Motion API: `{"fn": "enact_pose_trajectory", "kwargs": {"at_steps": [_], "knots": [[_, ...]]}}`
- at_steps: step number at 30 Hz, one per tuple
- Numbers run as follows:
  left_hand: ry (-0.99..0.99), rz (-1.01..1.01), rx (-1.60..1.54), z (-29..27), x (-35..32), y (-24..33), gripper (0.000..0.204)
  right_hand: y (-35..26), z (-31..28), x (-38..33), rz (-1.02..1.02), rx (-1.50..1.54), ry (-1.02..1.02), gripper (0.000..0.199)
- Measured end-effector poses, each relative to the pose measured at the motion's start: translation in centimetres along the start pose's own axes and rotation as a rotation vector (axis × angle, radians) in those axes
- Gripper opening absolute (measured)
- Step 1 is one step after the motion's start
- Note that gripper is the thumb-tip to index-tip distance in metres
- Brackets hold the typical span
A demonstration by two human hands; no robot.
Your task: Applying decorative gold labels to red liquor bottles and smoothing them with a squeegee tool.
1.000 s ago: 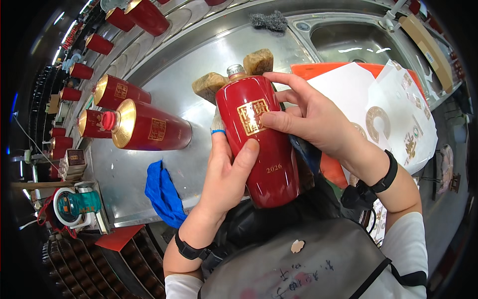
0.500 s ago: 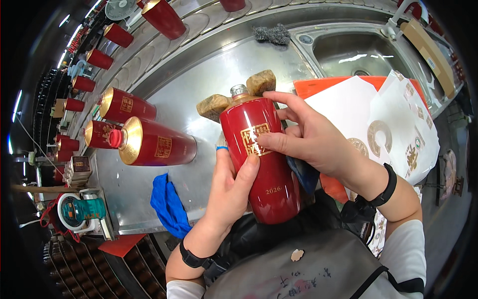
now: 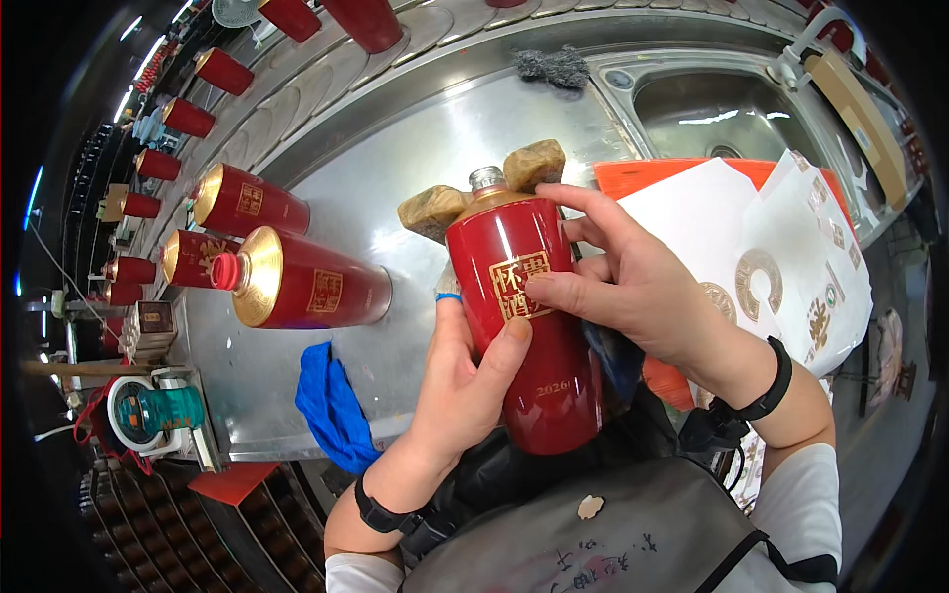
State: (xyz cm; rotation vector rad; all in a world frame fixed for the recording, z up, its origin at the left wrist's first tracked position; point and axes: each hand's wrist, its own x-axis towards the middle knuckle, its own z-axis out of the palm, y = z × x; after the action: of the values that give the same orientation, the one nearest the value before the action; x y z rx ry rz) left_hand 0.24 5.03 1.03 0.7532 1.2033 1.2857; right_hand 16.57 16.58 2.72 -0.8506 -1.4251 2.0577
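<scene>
A glossy red bottle (image 3: pixel 549 385) with a gold shoulder and a clear, uncapped neck lies tilted, its base toward me. My left hand (image 3: pixel 465 371) grips its left side, thumb on the front beside the gold square label (image 3: pixel 521 284). From the right, my right hand (image 3: pixel 643 287) holds it with the thumb on the label and a finger stretched up to the shoulder. Two worn brown blocks, a left one (image 3: pixel 433 211) and a right one (image 3: pixel 535 165), flank the neck. Dark blue cloth (image 3: pixel 618 361) shows partly under the bottle's right side.
Several red bottles stand left, one with a red cap (image 3: pixel 316 287). A blue cloth (image 3: pixel 334 405) lies on the metal table (image 3: pixel 376 158). Label sheets (image 3: pixel 692 222) lie right, near a sink (image 3: pixel 727 114). A tape dispenser (image 3: pixel 158 415) sits at the left edge. Behind runs a conveyor (image 3: pixel 435 28).
My view has shifted slightly. A red bottle on the conveyor at the top has moved right. My hands keep nearly the same hold, thumbs still at the label.
</scene>
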Motion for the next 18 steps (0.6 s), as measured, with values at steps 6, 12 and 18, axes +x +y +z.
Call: {"fn": "enact_pose_trajectory", "kwargs": {"at_steps": [6, 12, 18], "knots": [[-0.004, 0.0, -0.003, -0.04, 0.06, -0.09, 0.05, -0.23, 0.08, -0.02, 0.013, -0.032, 0.005, 0.072], [-0.013, 0.04, -0.051, 0.01, 0.13, -0.4, 0.05, -0.01, 0.23, -0.03, 0.012, -0.022, 0.013, 0.073], [-0.008, 0.032, -0.042, -0.18, 0.23, -0.48, 0.049, -0.33, 0.35, -0.18, 0.041, -0.061, 0.036, 0.072]]}}
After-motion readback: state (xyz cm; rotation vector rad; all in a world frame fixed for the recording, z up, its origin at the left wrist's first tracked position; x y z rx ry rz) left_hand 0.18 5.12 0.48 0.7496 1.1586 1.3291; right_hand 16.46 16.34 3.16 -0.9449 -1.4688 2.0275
